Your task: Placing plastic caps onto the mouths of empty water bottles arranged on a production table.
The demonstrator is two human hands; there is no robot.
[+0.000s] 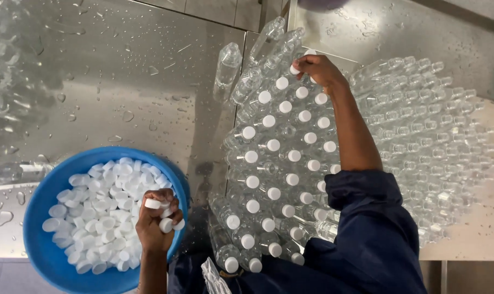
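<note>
Capping in hand: right hand (pixel 319 69) fingers clamped on cap (pixel 295 69), pressed onto bottle at 12 o'clock of bottles (pixel 269 163). Left hand (pixel 157 220) fingers closed on spare caps (pixel 159 212) over blue basin (pixel 45 190), 8 o'clock. Next judged: cap seated, uncapped neck sought.

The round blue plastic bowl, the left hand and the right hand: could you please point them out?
Round blue plastic bowl (pixel 45 190), head view, bare rim.
Left hand (pixel 157 220), head view, knuckles.
Right hand (pixel 319 69), head view, back.

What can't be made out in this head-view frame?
- Right hand: its fingertips cover the cap they touch; seating unclear.
- Left hand over the blue bowl: how many white caps it holds is hidden by the fingers.
- Uncapped bottles at right: glare blurs them, count unclear.
- Capped bottles: the dark sleeve hides the nearest ones.
</note>
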